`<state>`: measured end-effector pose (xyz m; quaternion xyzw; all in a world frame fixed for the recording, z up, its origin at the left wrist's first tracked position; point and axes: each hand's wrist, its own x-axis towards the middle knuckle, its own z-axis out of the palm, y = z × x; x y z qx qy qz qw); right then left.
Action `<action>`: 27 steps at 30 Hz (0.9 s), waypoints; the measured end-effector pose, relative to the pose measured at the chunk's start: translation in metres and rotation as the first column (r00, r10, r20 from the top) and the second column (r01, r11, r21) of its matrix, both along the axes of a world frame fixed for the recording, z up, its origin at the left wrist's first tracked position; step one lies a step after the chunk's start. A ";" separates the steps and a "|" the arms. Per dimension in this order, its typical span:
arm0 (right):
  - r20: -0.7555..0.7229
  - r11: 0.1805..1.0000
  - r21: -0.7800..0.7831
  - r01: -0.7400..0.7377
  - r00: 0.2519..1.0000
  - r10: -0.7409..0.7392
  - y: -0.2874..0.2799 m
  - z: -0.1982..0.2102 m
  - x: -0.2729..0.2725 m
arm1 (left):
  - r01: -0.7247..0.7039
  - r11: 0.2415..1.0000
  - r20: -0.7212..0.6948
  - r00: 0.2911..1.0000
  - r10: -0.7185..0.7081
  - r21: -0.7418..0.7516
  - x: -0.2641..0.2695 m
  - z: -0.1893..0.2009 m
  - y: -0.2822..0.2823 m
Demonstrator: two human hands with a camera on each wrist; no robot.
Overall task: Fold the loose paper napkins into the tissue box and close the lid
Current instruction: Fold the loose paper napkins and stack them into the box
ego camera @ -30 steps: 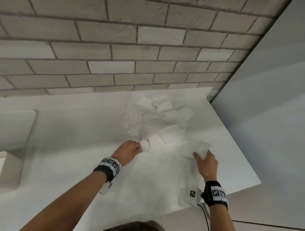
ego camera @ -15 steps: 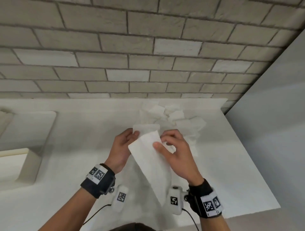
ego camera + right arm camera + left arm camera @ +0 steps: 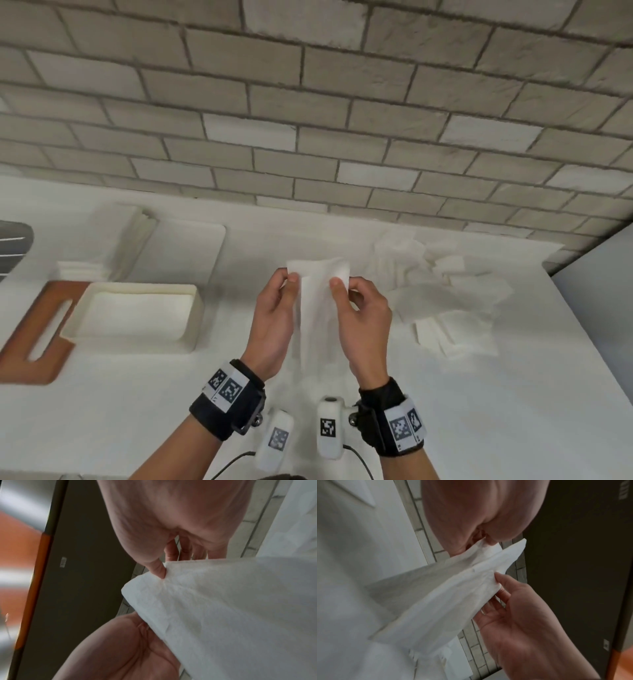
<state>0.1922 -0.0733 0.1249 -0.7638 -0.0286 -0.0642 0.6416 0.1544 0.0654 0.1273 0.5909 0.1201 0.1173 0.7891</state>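
Both hands hold one white napkin point(image 3: 318, 308) by its upper edge, above the white counter; it hangs down between them. My left hand point(image 3: 289, 279) pinches its left top corner and my right hand point(image 3: 337, 284) pinches the right. In the left wrist view the left hand point(image 3: 481, 542) nips the napkin point(image 3: 453, 595) and the right hand point(image 3: 513, 601) holds its other edge. The right wrist view has the right thumb point(image 3: 159, 570) pressed on the napkin point(image 3: 223, 601). A heap of loose napkins point(image 3: 445, 301) lies to the right. The cream tissue box point(image 3: 140, 289) stands open at the left, its brown slotted lid point(image 3: 20, 356) beside it.
A stack of folded white napkins point(image 3: 113, 246) and a flat white board point(image 3: 195, 246) lie behind the box. A dark object point(image 3: 13, 240) shows at the far left edge. A brick wall point(image 3: 308, 120) backs the counter, whose right edge point(image 3: 582, 359) runs diagonally.
The hands took a napkin off the heap on the counter and lifted it; it hung tilted, now it hangs straight. The head view swung left, bringing the box into sight.
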 end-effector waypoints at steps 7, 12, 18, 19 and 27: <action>0.023 0.994 -0.078 0.074 0.997 -0.073 0.107 0.004 -0.037 | -0.090 0.993 0.019 0.996 0.089 0.079 -0.045 0.008 0.078; -0.215 0.973 0.011 -0.229 0.950 0.226 0.160 -0.009 -0.068 | -0.285 0.957 -0.005 0.958 0.286 0.062 -0.062 0.003 0.150; -0.375 0.956 0.211 -0.206 0.886 0.274 0.210 -0.058 -0.072 | -0.444 0.857 -0.038 0.882 0.469 0.261 -0.073 -0.019 0.267; -0.343 0.973 0.143 -0.180 0.914 0.219 0.221 -0.062 -0.068 | -0.446 0.817 -0.047 0.868 0.494 0.365 -0.076 -0.028 0.286; -0.052 0.604 -0.773 -0.195 0.968 0.245 0.296 -0.112 -0.041 | 0.131 0.308 -0.253 0.880 0.402 0.942 -0.082 -0.102 0.360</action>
